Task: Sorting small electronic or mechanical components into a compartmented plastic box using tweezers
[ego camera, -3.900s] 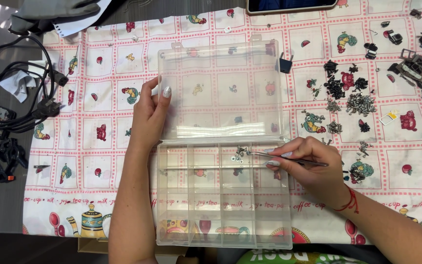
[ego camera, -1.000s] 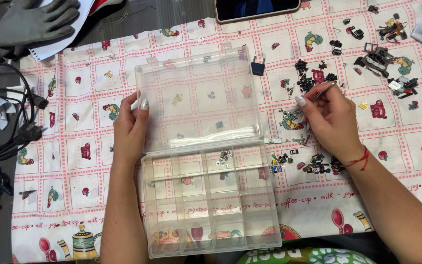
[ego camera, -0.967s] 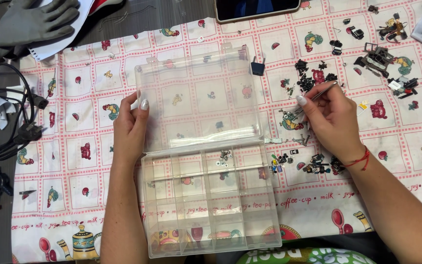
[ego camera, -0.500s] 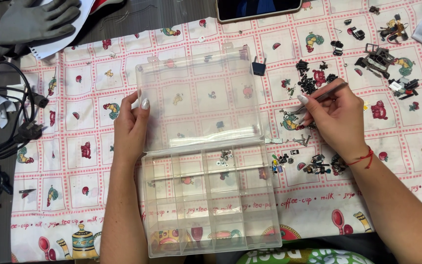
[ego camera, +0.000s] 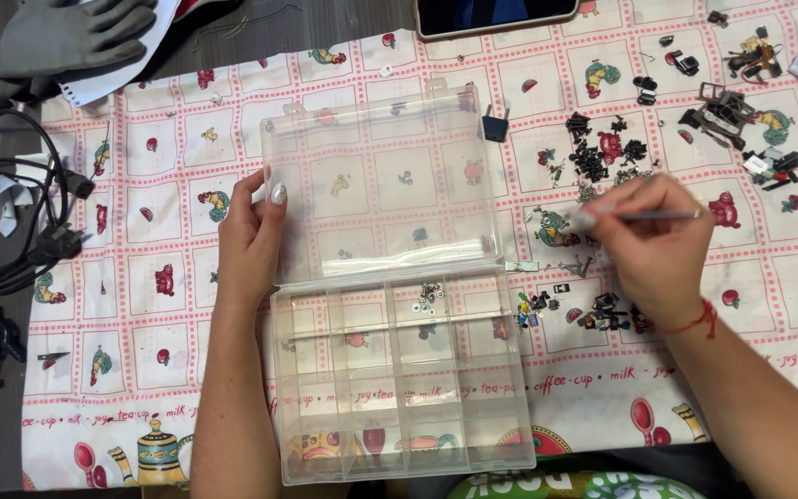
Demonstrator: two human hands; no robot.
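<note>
Sorting step: left hand (ego camera: 253, 236) grips the lid edge of the clear plastic compartment box (ego camera: 390, 286) lying open on the tablecloth; right hand (ego camera: 650, 242) pinches slim metal tweezers (ego camera: 644, 214) over small dark loose parts (ego camera: 593, 162). Next move likely calls for a precise single-part pick.

Cloth: my patterned tablecloth (ego camera: 168, 305) covers the table.
Gloves: grey pair (ego camera: 66, 37) at top left.
Cables: black tangle (ego camera: 11, 231) on my left.
Tablet: dark screen (ego camera: 496, 14) at top.

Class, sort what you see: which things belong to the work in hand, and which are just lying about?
In use:
left hand
clear box
right hand
tweezers
small parts

Lying about:
grey glove
black cables
tablet
</note>
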